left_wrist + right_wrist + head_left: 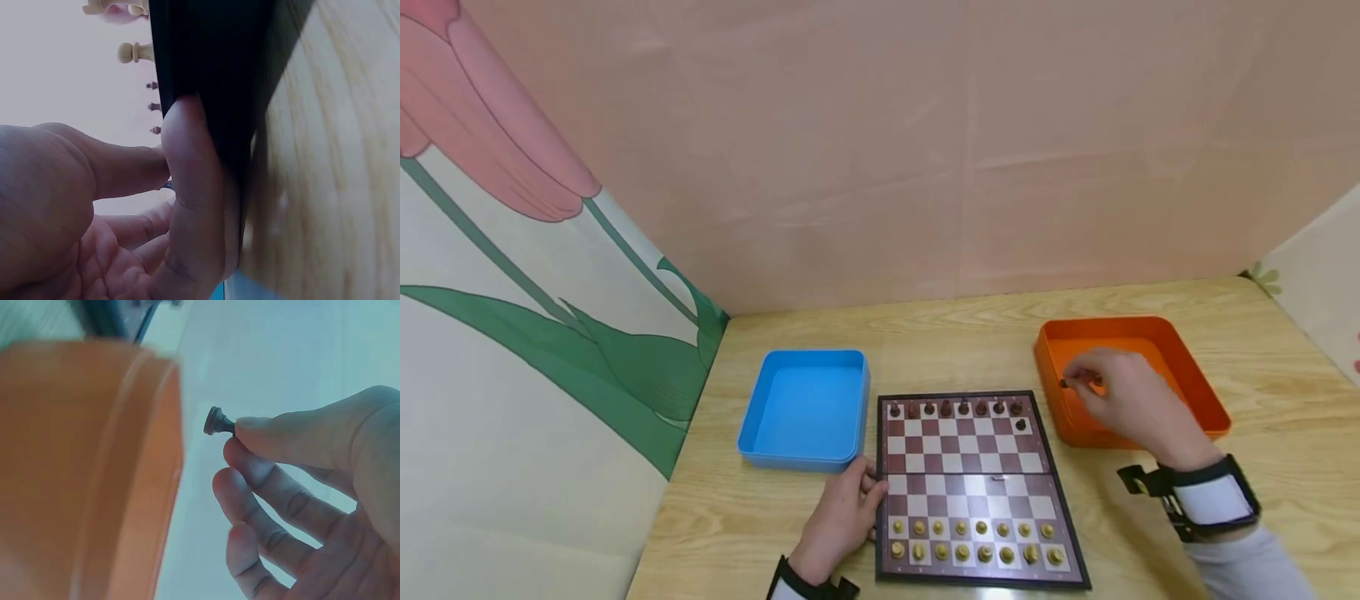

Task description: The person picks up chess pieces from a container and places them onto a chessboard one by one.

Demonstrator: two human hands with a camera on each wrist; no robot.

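Note:
My right hand [1127, 396] is above the orange tray, pinching a small dark chess piece [217, 422] between thumb and fingertips. The piece's round base points away from the fingers, and its head is hidden by them. My left hand [842, 512] grips the left edge of the chessboard [951, 462] near its middle fold. On the board, dark pieces [964, 407] line the far row, and a single dark pawn [1020, 424] stands in front of them at the right. Two rows of gold pieces [961, 552] fill the near side.
The orange tray [1213, 412] stands right of the board, with another dark piece [1098, 381] partly visible beneath the right hand. A blue tray [805, 408] with nothing in it lies left of the board. A pink curtain [955, 167] closes off the wooden table's [700, 517] back.

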